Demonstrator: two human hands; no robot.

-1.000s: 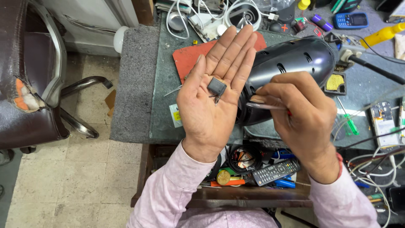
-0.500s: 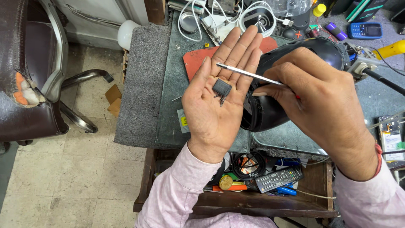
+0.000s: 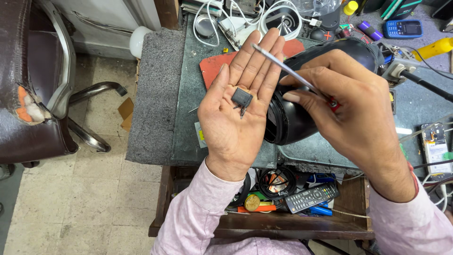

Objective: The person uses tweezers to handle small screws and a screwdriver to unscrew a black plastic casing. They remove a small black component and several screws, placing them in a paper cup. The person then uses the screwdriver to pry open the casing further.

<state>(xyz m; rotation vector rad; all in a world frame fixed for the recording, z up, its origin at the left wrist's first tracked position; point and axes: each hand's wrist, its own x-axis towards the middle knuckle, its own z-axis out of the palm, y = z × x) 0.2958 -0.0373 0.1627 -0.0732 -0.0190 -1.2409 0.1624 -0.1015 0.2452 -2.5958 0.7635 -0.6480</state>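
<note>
My left hand is held flat, palm up, over the workbench. A small dark square component with thin metal legs lies in the palm. My right hand pinches a thin metal tool, like tweezers, with a red part at the grip. Its tip points up and left, above my left fingertips. Behind both hands lies a black rounded appliance shell on its side.
The green workbench has a grey mat at its left edge and a red pad. White cables, a blue phone and a yellow tube lie at the back. An open drawer holds a remote. A brown chair stands left.
My right hand has lifted from beside the palm to above the black shell, and the tool's tip now points over my left fingertips. The component stays in the palm.
</note>
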